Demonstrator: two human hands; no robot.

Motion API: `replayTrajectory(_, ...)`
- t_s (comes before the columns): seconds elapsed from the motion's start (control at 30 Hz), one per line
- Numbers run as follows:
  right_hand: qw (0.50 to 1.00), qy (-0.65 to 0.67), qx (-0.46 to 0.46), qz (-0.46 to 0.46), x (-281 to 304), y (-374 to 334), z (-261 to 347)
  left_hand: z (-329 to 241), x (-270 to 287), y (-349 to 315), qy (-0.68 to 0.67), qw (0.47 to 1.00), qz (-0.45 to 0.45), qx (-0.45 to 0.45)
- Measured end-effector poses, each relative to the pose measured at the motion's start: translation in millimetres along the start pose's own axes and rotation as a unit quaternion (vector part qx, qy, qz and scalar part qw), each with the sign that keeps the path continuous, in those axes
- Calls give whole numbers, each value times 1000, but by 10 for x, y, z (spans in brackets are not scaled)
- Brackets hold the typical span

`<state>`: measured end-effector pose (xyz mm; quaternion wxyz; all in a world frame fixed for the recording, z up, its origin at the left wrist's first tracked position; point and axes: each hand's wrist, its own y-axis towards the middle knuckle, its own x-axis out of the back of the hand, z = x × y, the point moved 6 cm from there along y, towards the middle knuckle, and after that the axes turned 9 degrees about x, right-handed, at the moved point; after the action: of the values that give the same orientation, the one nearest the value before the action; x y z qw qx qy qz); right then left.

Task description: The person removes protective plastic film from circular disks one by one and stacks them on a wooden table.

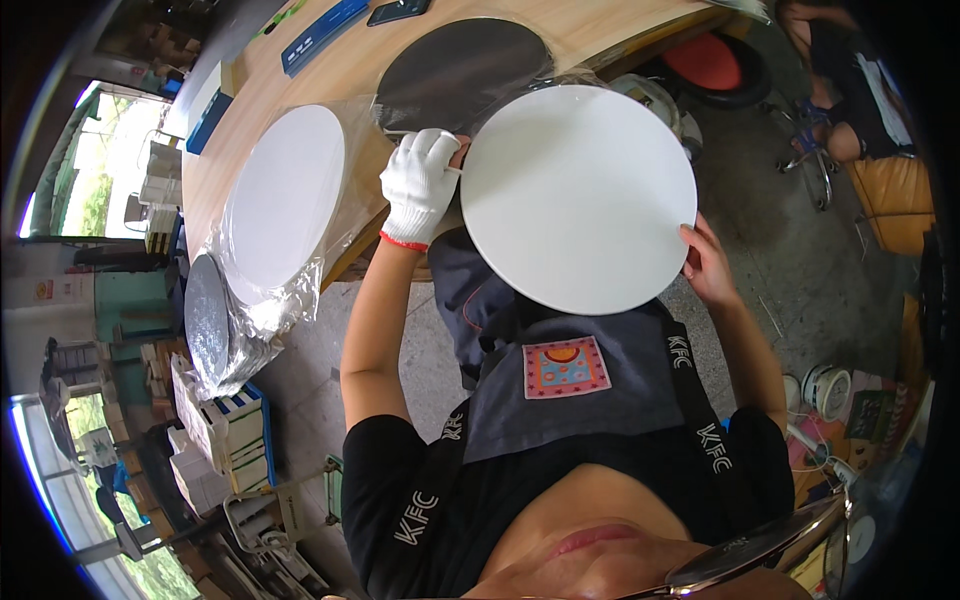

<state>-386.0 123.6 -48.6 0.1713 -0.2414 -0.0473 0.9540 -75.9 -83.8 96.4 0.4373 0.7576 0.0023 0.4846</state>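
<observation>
- White disc (578, 200): was held over the grey apron (642, 385)
- Left hand (418, 185), gloved: curled at left rim, grip could not be told
- Right hand (710, 264), bare: was clamped on right rim

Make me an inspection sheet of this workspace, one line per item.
Surface: light wood-grain table, partly covered.
Job's things: round white disc, held up; dark disc on the table; second white disc in clear plastic, toward the left.
Clutter: long blue box, dark phone-like device.
Grips: left hand white-gloved, curled at the held disc's left edge, hold unclear; right hand bare, grasping its right edge.
Cables: thin pale cord, apparently, at lower right.
Surroundings: red-and-black stool, another person's legs.
</observation>
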Motion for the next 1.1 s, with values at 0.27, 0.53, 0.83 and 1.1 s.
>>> replayTrajectory(0.27, 997, 48, 59, -11, -347, -183, -353, 153, 45, -275, 22, 999, 32, -2)
replayTrajectory(0.53, 998, 36, 43, 15, -962, -23, -659, 150, -13, -302, 25, 998, 61, -4)
replayTrajectory(0.83, 997, 46, 64, 26, -1139, 91, -560, 235, 30, -357, 19, 999, 42, 17)
replayTrajectory(1.1, 994, 86, 60, 38, -1529, 340, -530, 256, 11, -451, 16, 993, 114, 16)
